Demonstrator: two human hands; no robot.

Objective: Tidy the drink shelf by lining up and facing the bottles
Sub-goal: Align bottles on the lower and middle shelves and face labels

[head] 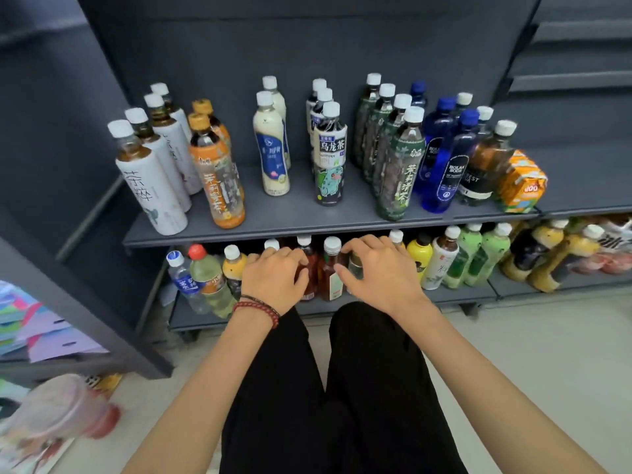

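Observation:
Two grey shelves hold drink bottles. On the upper shelf [301, 217] they stand in front-to-back rows: white tea bottles [150, 186], orange tea bottles [217, 179], cream milk-tea bottles [272, 155], oolong tea bottles [330, 159], green jasmine tea bottles [398, 172] and blue soda bottles [444, 165]. Both hands reach into the lower shelf [455, 295]. My left hand [273, 278] curls over a white-capped bottle [272, 243] that it mostly hides, thumb against a red-brown tea bottle [305, 258]. My right hand [379, 271] curls round a dark bottle [355, 265], thumb beside an amber bottle [331, 268].
Orange juice cartons [521, 183] stand at the upper shelf's right end. The lower shelf also holds a water bottle [181, 275], yellow and green bottles [478, 258] and dark-and-yellow bottles [533, 254]. A side rack with coloured packs [41, 330] stands on the left. My black-trousered legs are below.

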